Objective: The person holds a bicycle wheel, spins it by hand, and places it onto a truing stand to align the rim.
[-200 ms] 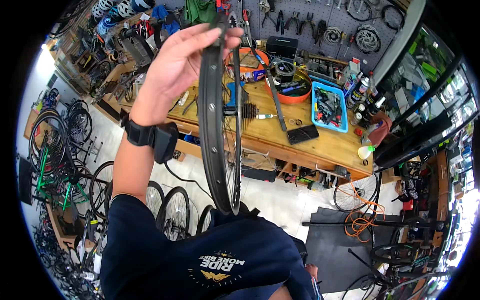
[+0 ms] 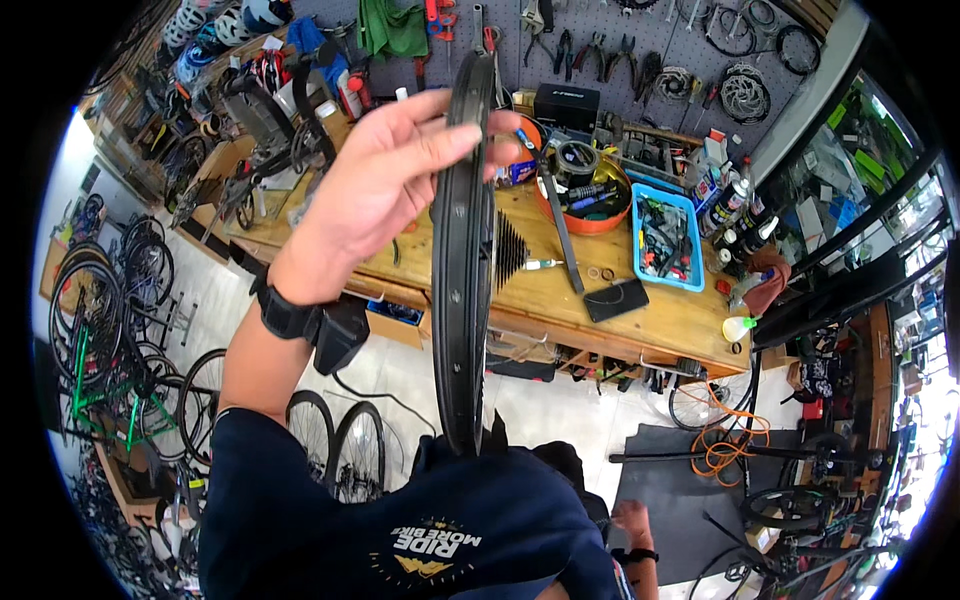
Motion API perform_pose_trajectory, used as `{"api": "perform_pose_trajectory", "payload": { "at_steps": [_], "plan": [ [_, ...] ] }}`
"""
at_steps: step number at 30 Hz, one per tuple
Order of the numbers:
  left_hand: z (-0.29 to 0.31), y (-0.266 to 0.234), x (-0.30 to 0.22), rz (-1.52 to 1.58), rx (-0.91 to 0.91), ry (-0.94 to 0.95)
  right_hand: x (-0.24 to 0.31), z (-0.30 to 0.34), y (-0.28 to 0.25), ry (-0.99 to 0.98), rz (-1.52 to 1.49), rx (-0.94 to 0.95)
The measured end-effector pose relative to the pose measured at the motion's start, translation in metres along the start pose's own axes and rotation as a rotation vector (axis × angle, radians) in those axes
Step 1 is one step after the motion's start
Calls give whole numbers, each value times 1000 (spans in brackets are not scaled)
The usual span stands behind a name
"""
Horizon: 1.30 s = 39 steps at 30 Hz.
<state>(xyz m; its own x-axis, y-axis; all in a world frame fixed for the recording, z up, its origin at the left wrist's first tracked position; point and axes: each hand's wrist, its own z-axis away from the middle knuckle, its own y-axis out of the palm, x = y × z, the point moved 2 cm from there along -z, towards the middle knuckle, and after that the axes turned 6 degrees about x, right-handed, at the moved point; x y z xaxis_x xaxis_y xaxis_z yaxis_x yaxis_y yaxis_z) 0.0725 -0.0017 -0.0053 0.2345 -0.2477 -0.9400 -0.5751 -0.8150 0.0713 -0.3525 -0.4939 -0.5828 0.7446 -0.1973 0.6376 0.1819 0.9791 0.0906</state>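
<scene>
My left hand [image 2: 400, 165] is closed around the upper part of a bicycle wheel [image 2: 460, 260], its thumb lying across the rim. The wheel is upright and nearly edge-on to me. Its black rim is bare of a tyre, with spoke holes showing along the outer channel. From the hub a dark cassette [image 2: 511, 250] sticks out to the right, over the workbench. The wheel's lower edge comes down close to the front of my dark shirt. My right hand [image 2: 631, 518] hangs low at my right side, away from the wheel; its fingers are too small and blurred to read.
On the wooden workbench [image 2: 660, 325] are a blue tray [image 2: 640, 262] of small parts, an orange bowl [image 2: 590, 222], a black phone [image 2: 616, 299] and several spray cans. Pliers hang on a pegboard [image 2: 690, 55]. Bicycles stand at left; an orange hose [image 2: 720, 460] lies at right.
My left hand and the wheel have shifted right and slightly down, and the wheel has turned more edge-on. My right hand and forearm have come further into view at the lower right.
</scene>
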Motion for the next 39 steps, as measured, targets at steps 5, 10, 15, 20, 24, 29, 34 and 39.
{"api": "perform_pose_trajectory", "payload": {
  "at_steps": [5, 10, 15, 20, 24, 29, 34, 39],
  "plan": [
    [-10, -34, 10, 74, -63, -57, 206, -16, 89, -245, 338, 63],
    [-31, -69, 15, 139, -105, -73, 396, -88, 185, -561, 680, 238],
    [-29, -72, -5, -114, -426, -129, 554, -189, 319, -826, 867, 339],
    [-12, -34, -8, -633, -454, -258, 659, -292, 404, -1030, 1012, 19],
    [2, -18, -4, -531, -563, -395, 690, -320, 473, -853, 1266, -69],
    [-3, -22, 1, -675, -594, -369, 698, -363, 500, -653, 1262, -153],
    [-5, -26, 6, -611, -672, -342, 699, -388, 492, -839, 1135, -189],
    [-6, -35, 7, -628, -708, -347, 725, -342, 476, -1227, 864, -175]
  ]
}}
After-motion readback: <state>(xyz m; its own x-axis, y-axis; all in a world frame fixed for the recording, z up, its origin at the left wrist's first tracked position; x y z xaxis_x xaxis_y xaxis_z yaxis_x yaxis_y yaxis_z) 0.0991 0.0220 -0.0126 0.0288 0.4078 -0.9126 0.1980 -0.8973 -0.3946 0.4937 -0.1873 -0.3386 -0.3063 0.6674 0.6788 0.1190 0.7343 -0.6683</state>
